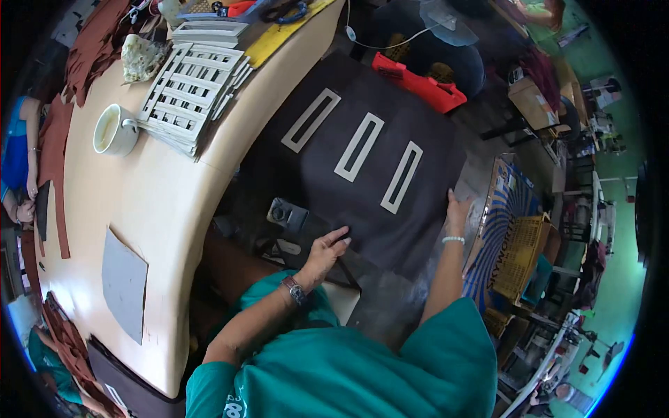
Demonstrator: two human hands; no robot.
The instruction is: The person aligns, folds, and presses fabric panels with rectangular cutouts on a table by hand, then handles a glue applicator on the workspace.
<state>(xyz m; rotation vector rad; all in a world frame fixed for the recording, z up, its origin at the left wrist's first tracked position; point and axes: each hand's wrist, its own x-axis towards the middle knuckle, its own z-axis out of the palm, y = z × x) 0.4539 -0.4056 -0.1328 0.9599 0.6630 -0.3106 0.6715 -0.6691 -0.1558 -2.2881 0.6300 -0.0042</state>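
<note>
From my remote station I watch, through the head view, a dark sheet (334, 150) spread across the centre of the frame, just right of the pale table (174, 181). Its left part sinks into shadow, so I cannot tell which way its own long axis runs. On it I see three narrow pale frames, set apart in a row that descends from upper left to lower right: the upper frame (311, 138), the middle frame (347, 172) and the lower frame (390, 205). Each has its long axis slanting from upper right to lower left, roughly parallel, the lower one a little steeper.

The left hand (323, 258) is at the sheet's lower edge, index finger extended and thumb near it; I cannot tell whether they pinch the material. The right hand (457, 213) is at the right edge, one finger pointing up the frame; its grip I cannot make out either.

A device with a round lens (288, 214) sits left of the left hand, and a patterned carton (498, 209) stands at right.
</note>
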